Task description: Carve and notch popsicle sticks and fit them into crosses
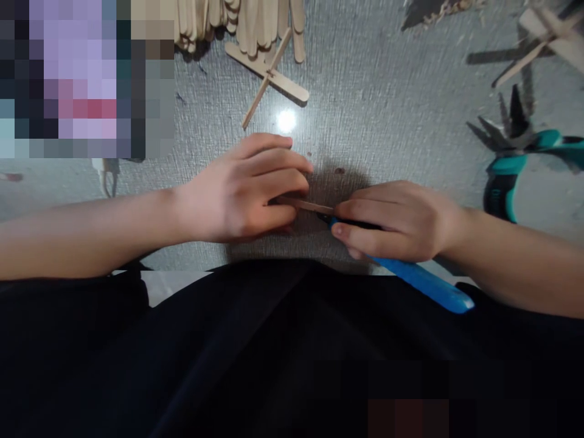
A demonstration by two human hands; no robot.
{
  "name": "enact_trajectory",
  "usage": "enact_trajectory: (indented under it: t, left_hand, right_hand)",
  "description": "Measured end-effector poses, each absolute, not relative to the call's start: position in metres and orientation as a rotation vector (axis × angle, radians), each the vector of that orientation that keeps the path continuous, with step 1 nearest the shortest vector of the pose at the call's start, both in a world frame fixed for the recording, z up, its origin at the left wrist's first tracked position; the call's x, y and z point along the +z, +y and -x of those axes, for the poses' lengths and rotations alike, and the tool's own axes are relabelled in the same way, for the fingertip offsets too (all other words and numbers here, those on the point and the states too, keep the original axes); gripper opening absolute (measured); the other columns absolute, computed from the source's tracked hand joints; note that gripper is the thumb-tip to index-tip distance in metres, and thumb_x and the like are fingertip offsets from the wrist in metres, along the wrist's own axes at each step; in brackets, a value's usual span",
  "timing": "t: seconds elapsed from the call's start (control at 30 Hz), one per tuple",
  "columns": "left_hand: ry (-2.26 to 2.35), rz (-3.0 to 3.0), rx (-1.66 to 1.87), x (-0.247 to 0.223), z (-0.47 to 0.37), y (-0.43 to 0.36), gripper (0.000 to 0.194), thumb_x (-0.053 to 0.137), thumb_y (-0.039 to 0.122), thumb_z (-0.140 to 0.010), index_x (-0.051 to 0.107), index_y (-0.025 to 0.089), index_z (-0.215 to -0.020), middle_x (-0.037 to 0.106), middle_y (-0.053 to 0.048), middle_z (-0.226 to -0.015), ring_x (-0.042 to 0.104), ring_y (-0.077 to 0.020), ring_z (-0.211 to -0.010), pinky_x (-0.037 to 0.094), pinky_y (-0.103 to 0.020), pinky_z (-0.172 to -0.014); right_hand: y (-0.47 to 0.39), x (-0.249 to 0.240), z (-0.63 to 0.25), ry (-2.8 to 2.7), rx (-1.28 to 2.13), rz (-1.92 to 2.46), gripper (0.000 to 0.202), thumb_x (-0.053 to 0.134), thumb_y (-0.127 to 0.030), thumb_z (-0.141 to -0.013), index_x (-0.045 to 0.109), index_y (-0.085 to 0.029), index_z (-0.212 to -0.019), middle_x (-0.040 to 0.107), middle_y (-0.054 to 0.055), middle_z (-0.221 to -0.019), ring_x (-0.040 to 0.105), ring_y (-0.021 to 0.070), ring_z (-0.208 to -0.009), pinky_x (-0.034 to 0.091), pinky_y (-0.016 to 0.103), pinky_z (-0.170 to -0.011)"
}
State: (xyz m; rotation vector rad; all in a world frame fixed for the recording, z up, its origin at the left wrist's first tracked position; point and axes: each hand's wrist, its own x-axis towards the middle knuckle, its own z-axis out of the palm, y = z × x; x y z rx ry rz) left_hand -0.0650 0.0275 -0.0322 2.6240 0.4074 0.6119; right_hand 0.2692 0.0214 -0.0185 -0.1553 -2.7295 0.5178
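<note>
In the head view my left hand is closed, pinching a thin wooden craft stick just above the table. The stick's left part is hidden by the fingers, and its right end meets my right hand. That hand is wrapped round a blue utility knife, its handle slanting down to the right. Only a small dark piece of the knife's front shows beside the stick; the cutting edge cannot be made out. Both hands are close together over the grey textured table, near my dark clothing.
A pile of craft sticks lies at the back. Before it rest two crossed sticks. At right are teal-and-black pliers with jaws apart, and more crossed sticks. Wood shavings lie at the back edge.
</note>
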Motion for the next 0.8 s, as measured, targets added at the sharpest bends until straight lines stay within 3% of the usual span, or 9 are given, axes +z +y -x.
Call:
enact_trajectory:
  t: [0.1, 0.2, 0.4, 0.63, 0.8]
  left_hand:
    - [0.629, -2.494, 0.645, -0.038, 0.064, 0.025, 0.012, 0.069, 0.031, -0.112, 0.075, 0.025, -0.103, 0.083, -0.002, -0.118, 0.081, -0.0238, -0.119, 0.066, -0.052, -0.121]
    - [0.642, -2.616, 0.617, -0.034, 0.062, 0.020, 0.011, 0.065, 0.026, -0.114, 0.073, 0.025, -0.106, 0.082, -0.002, -0.110, 0.079, -0.0219, -0.108, 0.067, -0.049, -0.107]
    - [0.481, -3.034, 0.687, -0.016, 0.056, 0.011, 0.015, 0.070, 0.018, -0.112, 0.074, 0.019, -0.098, 0.076, 0.001, -0.089, 0.068, -0.0161, -0.085, 0.055, -0.034, -0.072]
    - [0.550, -2.982, 0.681, -0.015, 0.053, 0.001, 0.005, 0.076, 0.019, -0.109, 0.076, 0.017, -0.104, 0.079, 0.000, -0.096, 0.070, -0.0185, -0.091, 0.056, -0.037, -0.072]
    - [0.568, -2.923, 0.596, -0.014, 0.052, -0.008, 0.014, 0.069, 0.014, -0.111, 0.075, 0.015, -0.099, 0.078, -0.002, -0.098, 0.073, -0.0178, -0.093, 0.060, -0.036, -0.072]
  right_hand:
    - [0.020, -0.021, -0.269, -2.721, 0.554, 0.164, 0.019, 0.058, -0.023, -0.122, 0.072, -0.020, -0.109, 0.079, 0.007, -0.098, 0.071, 0.0193, -0.081, 0.058, 0.030, -0.066]
    - [0.019, -0.021, -0.269, -2.695, 0.545, 0.150, 0.012, 0.063, -0.022, -0.119, 0.072, -0.019, -0.111, 0.079, 0.008, -0.099, 0.071, 0.0205, -0.080, 0.058, 0.032, -0.065]
    - [0.018, -0.020, -0.268, -2.718, 0.606, 0.184, 0.014, 0.059, -0.021, -0.119, 0.072, -0.021, -0.113, 0.080, 0.007, -0.102, 0.072, 0.0213, -0.083, 0.058, 0.033, -0.066]
    - [0.014, -0.017, -0.268, -2.593, 0.900, 0.369, 0.007, 0.064, -0.019, -0.117, 0.070, -0.020, -0.115, 0.081, 0.007, -0.099, 0.073, 0.0205, -0.083, 0.060, 0.033, -0.072]
    - [0.014, -0.010, -0.266, -2.574, 1.361, 0.625, 0.028, 0.059, -0.031, -0.119, 0.071, -0.024, -0.094, 0.076, 0.002, -0.088, 0.072, 0.0177, -0.076, 0.057, 0.031, -0.071]
